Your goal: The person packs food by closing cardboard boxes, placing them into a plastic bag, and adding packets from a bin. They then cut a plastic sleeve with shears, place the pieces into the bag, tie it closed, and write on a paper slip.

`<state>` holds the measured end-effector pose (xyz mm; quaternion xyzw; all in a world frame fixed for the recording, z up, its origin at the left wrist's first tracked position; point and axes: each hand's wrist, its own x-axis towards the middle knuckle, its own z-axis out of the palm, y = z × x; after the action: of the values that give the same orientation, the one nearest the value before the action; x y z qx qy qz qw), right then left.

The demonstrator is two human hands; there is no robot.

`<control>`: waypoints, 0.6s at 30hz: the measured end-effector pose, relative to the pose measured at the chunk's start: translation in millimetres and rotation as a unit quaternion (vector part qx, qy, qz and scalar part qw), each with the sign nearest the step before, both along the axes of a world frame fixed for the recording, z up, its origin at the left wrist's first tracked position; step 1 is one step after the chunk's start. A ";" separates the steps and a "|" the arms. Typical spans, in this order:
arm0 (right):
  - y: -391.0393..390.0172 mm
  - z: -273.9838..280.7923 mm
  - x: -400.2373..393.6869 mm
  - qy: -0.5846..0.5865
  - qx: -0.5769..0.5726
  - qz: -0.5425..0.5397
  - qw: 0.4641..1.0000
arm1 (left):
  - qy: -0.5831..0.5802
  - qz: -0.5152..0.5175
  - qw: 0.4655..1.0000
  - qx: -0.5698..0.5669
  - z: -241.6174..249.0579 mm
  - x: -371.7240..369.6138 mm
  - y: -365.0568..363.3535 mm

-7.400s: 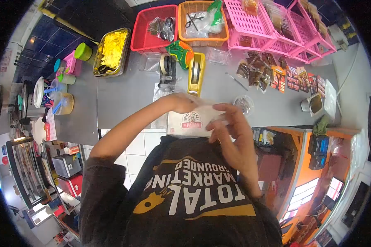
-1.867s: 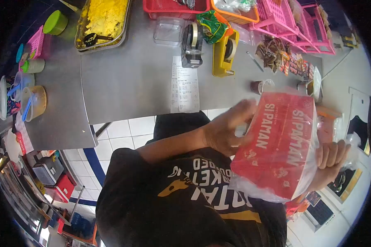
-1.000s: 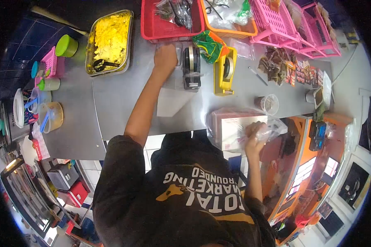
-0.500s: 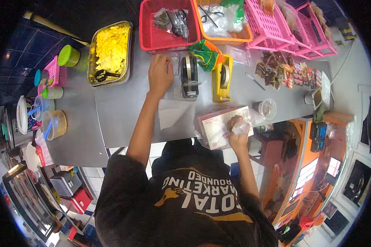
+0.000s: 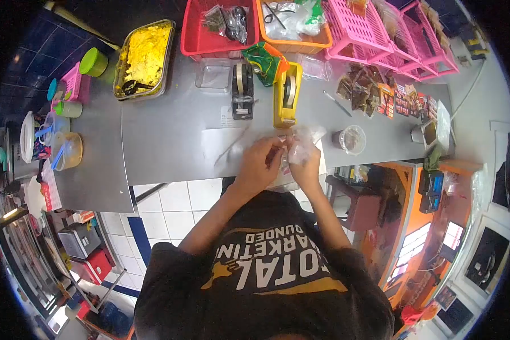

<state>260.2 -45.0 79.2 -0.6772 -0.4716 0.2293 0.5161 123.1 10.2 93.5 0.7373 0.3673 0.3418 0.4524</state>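
At the table's front edge, both hands meet at the gathered top of a clear plastic bag (image 5: 301,148). Inside the bag is a pale printed box (image 5: 322,164), mostly covered by my hands. My right hand (image 5: 305,171) is closed around the bunched plastic. My left hand (image 5: 259,164) has its fingers pinched at the bag from the other side; whether it holds anything more is hidden. Just beyond them stand a yellow tape dispenser (image 5: 280,107) and a black tape dispenser (image 5: 242,105). A white paper sheet (image 5: 221,144) lies left of the bag.
A tray of yellow food (image 5: 144,56) with a black spoon stands at the back left. Red (image 5: 192,48) and orange baskets (image 5: 323,39) line the back, beside pink racks (image 5: 357,28). A clear container (image 5: 212,76) and a plastic cup (image 5: 351,140) sit on the metal table.
My left hand has come from beside the clear container to the bag top. My right hand has moved slightly left and up with the bagged box. The camera view has shifted.
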 end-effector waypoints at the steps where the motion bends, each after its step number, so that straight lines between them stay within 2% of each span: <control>1: -3.0 2.6 -1.8 0.045 -0.009 0.001 0.999 | -0.001 0.023 0.999 0.041 -1.3 0.2 -5.0; 3: -7.7 12.8 -3.7 0.131 -0.026 0.000 0.991 | -0.007 0.064 0.990 0.122 -5.4 3.2 -12.9; 6: -12.3 9.0 1.6 0.034 -0.014 0.025 0.999 | 0.025 0.075 0.996 0.052 -13.0 11.2 -18.4; 7: -6.5 -7.3 0.4 -0.036 0.053 -0.011 0.998 | 0.019 0.050 0.997 0.046 -12.5 13.5 -19.6; 10: -7.9 -5.2 0.8 0.098 0.024 0.021 0.995 | 0.004 -0.018 1.000 0.009 -11.3 16.9 -24.2; 11: -5.3 4.0 -2.1 0.067 0.041 0.009 0.997 | 0.001 -0.037 0.999 -0.015 -11.6 14.9 -24.6; 14: -4.3 3.5 -3.1 0.132 -0.018 0.025 0.991 | 0.001 -0.053 0.996 -0.076 -25.3 11.7 -27.0; 17: -7.3 8.4 3.2 -0.037 0.044 0.072 0.996 | -0.014 -0.006 0.996 -0.088 -15.6 18.1 -35.8; 18: -13.2 13.7 5.0 -0.056 0.013 0.065 0.996 | -0.023 0.018 0.996 -0.084 -10.1 22.1 -38.9</control>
<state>265.2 -58.2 92.9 -0.6498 -0.5459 0.2180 0.4819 145.3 -28.7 83.4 0.6822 0.3972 0.3342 0.5149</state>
